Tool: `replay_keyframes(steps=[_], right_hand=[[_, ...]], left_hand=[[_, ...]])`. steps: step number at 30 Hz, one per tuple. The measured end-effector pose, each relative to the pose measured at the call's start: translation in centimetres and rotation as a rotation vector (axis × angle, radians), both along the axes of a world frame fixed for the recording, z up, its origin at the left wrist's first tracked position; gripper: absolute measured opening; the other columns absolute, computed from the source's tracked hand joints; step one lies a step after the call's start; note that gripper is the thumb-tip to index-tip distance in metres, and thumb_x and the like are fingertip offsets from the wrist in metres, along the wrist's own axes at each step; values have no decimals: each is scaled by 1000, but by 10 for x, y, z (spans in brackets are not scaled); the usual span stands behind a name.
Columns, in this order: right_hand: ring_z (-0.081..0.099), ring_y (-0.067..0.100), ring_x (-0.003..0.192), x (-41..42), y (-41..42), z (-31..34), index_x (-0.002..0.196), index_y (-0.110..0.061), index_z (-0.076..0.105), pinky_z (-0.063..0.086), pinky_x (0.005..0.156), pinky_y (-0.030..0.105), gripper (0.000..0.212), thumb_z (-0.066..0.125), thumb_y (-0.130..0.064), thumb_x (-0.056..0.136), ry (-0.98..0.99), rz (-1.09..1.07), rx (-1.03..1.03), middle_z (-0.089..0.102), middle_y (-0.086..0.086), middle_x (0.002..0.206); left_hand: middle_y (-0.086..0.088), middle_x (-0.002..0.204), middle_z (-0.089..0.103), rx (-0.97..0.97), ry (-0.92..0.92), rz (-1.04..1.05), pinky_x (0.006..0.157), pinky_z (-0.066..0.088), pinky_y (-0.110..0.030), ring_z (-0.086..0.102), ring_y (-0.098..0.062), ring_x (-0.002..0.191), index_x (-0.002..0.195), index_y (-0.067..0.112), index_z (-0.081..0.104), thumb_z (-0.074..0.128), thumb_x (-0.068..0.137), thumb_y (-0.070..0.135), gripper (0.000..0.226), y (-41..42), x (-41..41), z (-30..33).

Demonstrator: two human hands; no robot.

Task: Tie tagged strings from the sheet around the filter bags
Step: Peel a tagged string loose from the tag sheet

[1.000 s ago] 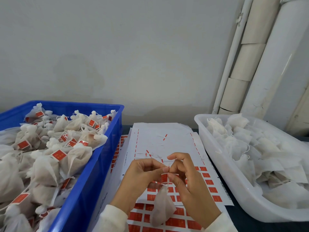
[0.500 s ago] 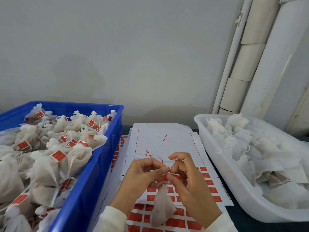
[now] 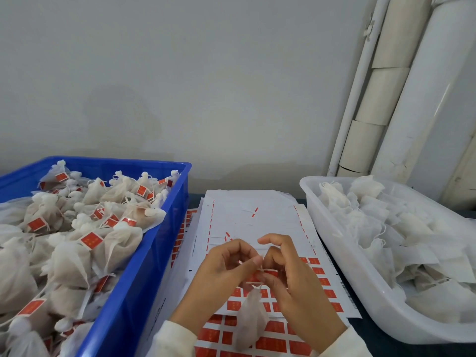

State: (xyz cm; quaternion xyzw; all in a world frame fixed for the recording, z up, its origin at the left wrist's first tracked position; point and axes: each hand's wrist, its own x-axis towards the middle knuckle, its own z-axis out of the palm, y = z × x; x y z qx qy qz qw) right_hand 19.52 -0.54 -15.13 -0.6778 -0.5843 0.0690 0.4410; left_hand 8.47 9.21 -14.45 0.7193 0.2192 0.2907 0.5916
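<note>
The filter bag [image 3: 251, 318] hung straight down from between the two hands, its long axis upright, its gathered neck up at the fingertips and its loose body dangling over the sheet [image 3: 257, 220] of red tags nearest the person. The left hand [image 3: 221, 274] and the right hand [image 3: 293, 282] met directly above it, fingertips touching or nearly so, both curled in a narrow pinch at the neck. Neither hand was plainly nearer the bag; it lay centred just below the point where they met. The coming move, I judged, depended on that small meeting point: the string [image 3: 260, 269] had to go round the neck just above the hanging body, so the work was all at the fingertips, with the bag's weight keeping the neck taut below.

The string itself was very hard to make out, a thin pale line at most, and a red tag [image 3: 269, 273] showed only partly between the fingers. Whether a knot was already formed could not be told, since the fingers covered the neck. Which hand held the string and which the bag was also unclear.

Beyond the hands the sheet ran away toward the wall, its far part mostly stripped of tags. To the left stood a blue crate [image 3: 134, 292] heaped with tied, tagged bags, cut off by the picture's edge. To the right a white tub [image 3: 342, 256] held untied bags, also cut off at the edge.
</note>
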Motion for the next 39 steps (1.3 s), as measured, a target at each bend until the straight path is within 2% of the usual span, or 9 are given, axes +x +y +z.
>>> replay_keyframes(steps=[4,11,15,19,24,28,31,34,39], right_hand=[[62,9,83,2,0,2,105,-46,32,51,86,18,34,55,-25,91,-24,-16,-4,56,-14,83],[53,-3,83,8,-3,1,98,-46,38,41,73,5,31,40,-64,73,-84,-125,-48,51,-23,85],[51,-2,93,10,-1,2,88,-39,48,40,77,6,15,48,-52,81,-25,-125,-37,51,-24,95],[56,-1,82,11,-2,3,74,-22,59,43,72,7,12,67,-21,82,169,-112,22,61,-10,81],[62,2,73,11,-3,4,73,-20,64,48,68,9,10,70,-17,80,311,-106,-25,67,-7,72],[66,9,73,12,-3,5,76,-20,66,53,71,15,7,68,-16,81,352,-89,-22,69,-5,75],[67,8,74,12,-6,5,80,-21,67,52,70,14,8,70,-13,79,356,-31,-26,70,-6,75],[65,6,77,13,-7,6,93,-31,65,51,74,12,28,71,-8,78,306,-23,-28,68,-12,78],[61,-2,85,14,-7,5,98,-43,57,44,77,3,41,65,-6,83,129,-43,0,64,-24,85]], left_hand=[[-3,81,70,42,4,-11,65,54,-20,68,-18,73,85,17,62,68,79,14,9,0,0,-2],[-4,85,70,23,2,-51,73,54,-22,67,-18,79,91,16,60,71,74,14,21,0,-2,-5],[1,83,72,-14,23,-46,73,53,-20,68,-16,79,94,17,58,72,74,11,26,2,-3,-6],[4,80,73,-67,57,-39,70,52,-17,68,-11,75,100,19,54,69,77,5,31,4,-3,-7],[10,97,67,-14,53,42,79,54,-18,66,-6,89,101,22,52,71,76,17,32,1,0,-13],[7,83,69,-30,-3,75,70,51,-13,66,-5,80,87,20,60,63,82,22,6,-12,4,-19],[8,75,69,-65,-25,117,67,51,-12,67,-6,74,82,19,63,56,87,21,8,-15,6,-20],[8,71,68,-144,-32,150,68,53,-15,66,-7,68,80,18,64,52,89,20,15,-15,5,-19],[2,77,68,-190,-50,194,69,55,-19,64,-16,77,78,18,64,53,89,19,16,-17,5,-19]])
